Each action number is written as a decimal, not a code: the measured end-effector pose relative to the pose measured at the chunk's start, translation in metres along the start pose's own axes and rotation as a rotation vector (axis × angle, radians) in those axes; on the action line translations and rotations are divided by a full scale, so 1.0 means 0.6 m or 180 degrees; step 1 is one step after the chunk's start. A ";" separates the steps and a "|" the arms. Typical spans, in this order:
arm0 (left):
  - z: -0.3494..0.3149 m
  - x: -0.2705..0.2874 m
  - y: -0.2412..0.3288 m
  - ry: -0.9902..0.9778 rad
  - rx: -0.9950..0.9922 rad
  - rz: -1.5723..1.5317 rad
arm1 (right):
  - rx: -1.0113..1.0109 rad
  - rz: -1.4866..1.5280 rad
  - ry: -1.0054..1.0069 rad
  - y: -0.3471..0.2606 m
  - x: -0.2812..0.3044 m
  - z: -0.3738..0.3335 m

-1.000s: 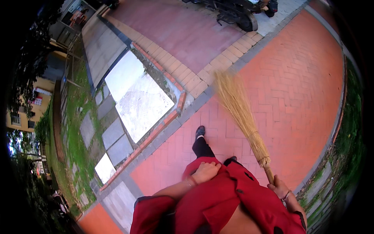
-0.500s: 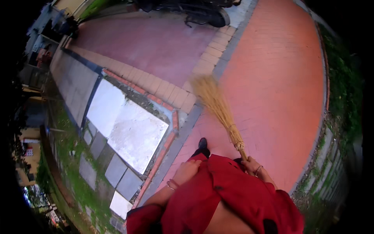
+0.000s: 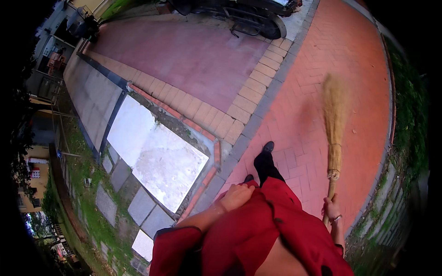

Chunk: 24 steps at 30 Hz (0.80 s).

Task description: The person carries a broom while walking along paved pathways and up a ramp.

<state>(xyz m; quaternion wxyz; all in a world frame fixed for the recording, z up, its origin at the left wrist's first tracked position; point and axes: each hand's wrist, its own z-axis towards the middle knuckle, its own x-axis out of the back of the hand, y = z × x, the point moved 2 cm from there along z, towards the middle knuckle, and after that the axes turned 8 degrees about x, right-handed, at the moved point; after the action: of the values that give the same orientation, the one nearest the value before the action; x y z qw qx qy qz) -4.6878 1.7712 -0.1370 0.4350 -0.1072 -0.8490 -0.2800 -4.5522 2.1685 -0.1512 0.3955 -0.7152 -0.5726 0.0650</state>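
My right hand (image 3: 330, 207), with a bracelet at its wrist, is wrapped round the wooden handle of a straw broom (image 3: 335, 142). The broom points away from me over the red brick path, its bristle end smeared by motion. Against the front of my red garment (image 3: 258, 221) lies my left hand (image 3: 237, 197), its fingers bent in and apparently gripping a fold of the cloth. Its fingertips are partly hidden.
Pale slabs (image 3: 172, 168) edged with bricks lie to the left of the path (image 3: 299, 124). A parked motorcycle (image 3: 258, 20) stands at the far end. Grass and plants (image 3: 405, 106) border the right side. A few small leaves dot the bricks.
The broom has swung to the right, from the path's left edge to its right part, my right hand moving with it. One foot has stepped ahead. My left hand stays at the garment.
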 end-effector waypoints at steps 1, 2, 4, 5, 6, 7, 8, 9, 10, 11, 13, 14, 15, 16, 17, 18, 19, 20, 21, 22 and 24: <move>0.020 0.011 -0.007 -0.0027 0.0004 0.0019 | 0.0035 -0.0012 -0.0229 -0.028 -0.026 0.005; 0.040 0.023 -0.014 -0.0051 0.0005 0.0044 | 0.0075 -0.0018 -0.0455 -0.058 -0.052 0.015; 0.079 0.032 -0.033 -0.0042 0.0072 0.0003 | 0.0190 -0.0377 -0.1167 -0.129 -0.107 0.048; 0.096 0.040 -0.042 -0.0024 0.0149 -0.0069 | 0.0377 -0.0577 -0.1351 -0.148 -0.147 0.078; 0.109 0.053 -0.053 -0.0070 0.0196 -0.0210 | 0.0479 -0.0860 -0.1832 -0.188 -0.192 0.103; 0.116 0.061 -0.062 -0.0146 0.0219 -0.0342 | 0.0561 -0.1007 -0.2090 -0.235 -0.240 0.120; 0.132 0.083 -0.060 -0.0378 0.0291 -0.0361 | 0.0691 -0.0774 -0.2346 -0.224 -0.292 0.170; 0.141 0.109 -0.055 -0.0614 0.0424 -0.0364 | 0.0744 -0.0860 -0.2933 -0.237 -0.350 0.217; 0.149 0.138 -0.048 -0.0822 0.0556 -0.0295 | 0.0835 -0.0902 -0.3076 -0.310 -0.396 0.215; 0.165 0.162 -0.035 -0.1027 0.0657 -0.0209 | 0.1454 -0.1401 -0.3185 -0.297 -0.472 0.279; 0.187 0.174 -0.032 -0.1078 0.0622 -0.0144 | 0.1259 -0.1385 -0.3252 -0.277 -0.611 0.364; 0.202 0.181 -0.037 -0.1044 0.0703 -0.0206 | 0.0989 -0.1053 -0.3259 -0.278 -0.645 0.378; 0.217 0.189 -0.047 -0.1031 0.0748 -0.0276 | 0.0708 -0.0712 -0.3214 -0.280 -0.673 0.394; 0.233 0.196 -0.057 -0.1021 0.0800 -0.0333 | 0.1397 -0.1470 -0.3004 -0.282 -0.692 0.413; 0.246 0.203 -0.068 -0.1020 0.0874 -0.0376 | 0.2038 -0.2244 -0.2734 -0.291 -0.699 0.427; 0.255 0.207 -0.080 -0.0992 0.0960 -0.0432 | 0.1688 -0.2116 -0.2896 -0.310 -0.665 0.421; 0.262 0.211 -0.093 -0.0956 0.1029 -0.0507 | 0.1439 -0.2047 -0.2907 -0.325 -0.603 0.417; 0.271 0.220 -0.099 -0.0931 0.1053 -0.0550 | 0.1187 -0.1961 -0.2878 -0.344 -0.533 0.411; 0.285 0.231 -0.101 -0.0904 0.1031 -0.0561 | 0.1038 -0.1916 -0.2715 -0.329 -0.471 0.417; 0.299 0.242 -0.102 -0.0888 0.0997 -0.0574 | 0.0694 -0.1756 -0.2224 -0.298 -0.415 0.421; 0.320 0.265 -0.113 -0.0819 0.0986 -0.0707 | -0.0062 -0.1331 -0.2074 -0.340 -0.296 0.373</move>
<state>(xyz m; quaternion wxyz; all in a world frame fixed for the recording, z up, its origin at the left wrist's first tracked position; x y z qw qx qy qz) -4.9423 1.8149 -0.1252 0.3009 0.0201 -0.9370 -0.1766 -4.8904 2.1303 -0.2365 0.1908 -0.5286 -0.8023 0.2012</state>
